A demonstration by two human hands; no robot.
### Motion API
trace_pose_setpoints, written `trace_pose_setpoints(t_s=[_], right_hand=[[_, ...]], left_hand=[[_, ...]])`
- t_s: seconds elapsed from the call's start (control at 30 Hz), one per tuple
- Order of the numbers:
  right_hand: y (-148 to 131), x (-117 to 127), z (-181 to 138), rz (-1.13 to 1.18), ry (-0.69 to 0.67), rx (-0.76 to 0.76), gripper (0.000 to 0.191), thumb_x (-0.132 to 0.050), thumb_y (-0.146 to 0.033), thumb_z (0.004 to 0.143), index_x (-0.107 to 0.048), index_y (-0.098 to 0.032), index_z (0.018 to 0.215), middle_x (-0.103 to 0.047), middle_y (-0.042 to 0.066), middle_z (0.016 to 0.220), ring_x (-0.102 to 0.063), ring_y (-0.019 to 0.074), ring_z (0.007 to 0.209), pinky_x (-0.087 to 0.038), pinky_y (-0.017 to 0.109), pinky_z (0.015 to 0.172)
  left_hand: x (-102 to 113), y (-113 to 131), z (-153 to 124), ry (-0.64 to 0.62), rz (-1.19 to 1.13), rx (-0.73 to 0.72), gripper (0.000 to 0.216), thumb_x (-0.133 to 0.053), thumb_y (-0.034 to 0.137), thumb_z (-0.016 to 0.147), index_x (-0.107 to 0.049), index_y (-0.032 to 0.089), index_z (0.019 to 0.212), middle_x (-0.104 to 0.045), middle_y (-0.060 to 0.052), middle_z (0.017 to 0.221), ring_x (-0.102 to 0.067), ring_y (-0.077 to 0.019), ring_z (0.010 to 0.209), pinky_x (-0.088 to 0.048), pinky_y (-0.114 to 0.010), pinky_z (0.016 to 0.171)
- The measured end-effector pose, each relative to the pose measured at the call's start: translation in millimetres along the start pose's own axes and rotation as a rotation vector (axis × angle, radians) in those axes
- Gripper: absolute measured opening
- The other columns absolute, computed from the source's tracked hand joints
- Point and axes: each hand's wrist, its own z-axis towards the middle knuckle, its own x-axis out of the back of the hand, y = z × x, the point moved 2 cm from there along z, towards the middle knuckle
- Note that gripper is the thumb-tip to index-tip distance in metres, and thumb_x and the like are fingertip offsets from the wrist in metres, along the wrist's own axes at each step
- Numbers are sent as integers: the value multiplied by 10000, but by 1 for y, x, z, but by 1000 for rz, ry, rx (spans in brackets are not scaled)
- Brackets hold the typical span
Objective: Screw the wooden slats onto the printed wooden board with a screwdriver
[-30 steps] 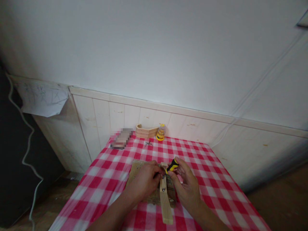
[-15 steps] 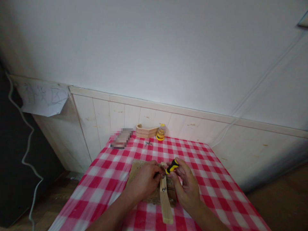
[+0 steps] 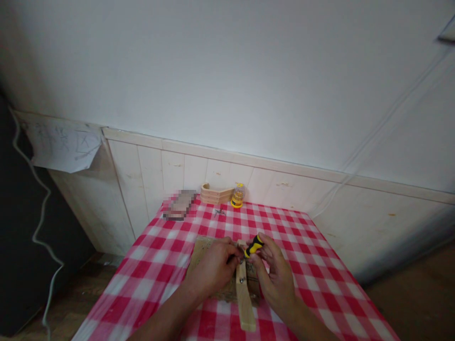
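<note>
two hands: right hand (image 3: 275, 277) fingers clench a screwdriver (image 3: 254, 246), left hand (image 3: 213, 267) pinches the wooden slat (image 3: 244, 298) (scribbles on paper (image 3: 64, 144) unreadable).

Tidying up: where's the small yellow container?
In the head view, the small yellow container stands at the table's far edge, right of the curved wooden pieces.

Red-and-white checked tablecloth (image 3: 313, 265), yellow-and-black screwdriver (image 3: 254, 246), pale wooden strip (image 3: 244, 298), yellow-lidded jar (image 3: 237, 195)
</note>
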Motion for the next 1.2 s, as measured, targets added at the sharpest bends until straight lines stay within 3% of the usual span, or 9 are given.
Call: trace_pose_setpoints(t_s=[0.7,0.93,1.2], right_hand=[[-3,1,4,-68,10,53,483,-621,-168,939,-548,-348,1381,-755,59,1161,-770,188,907,-650,333,823],[-8,-1,1,47,-85,35,455,-506,-191,1017,-467,-375,1432,-721,77,1277,-724,224,1125,-647,337,840],[3,0,-2,41,-25,-11,411,-552,-238,1005,-512,-331,1403,-735,92,1221,-753,220,1033,-654,343,810]], left_hand=[[-1,-2,0,5,-6,10,238,-554,101,845,-762,208,806,-701,-18,875,-648,-154,822,-439,-224,722],[0,-1,-1,-7,-5,8,240,-542,108,858,-751,207,791,-693,-19,878,-641,-148,804,-435,-222,705],[-2,-4,1,-8,5,-2,248,-538,114,852,-759,214,797,-700,-20,878,-653,-154,829,-453,-225,733]])
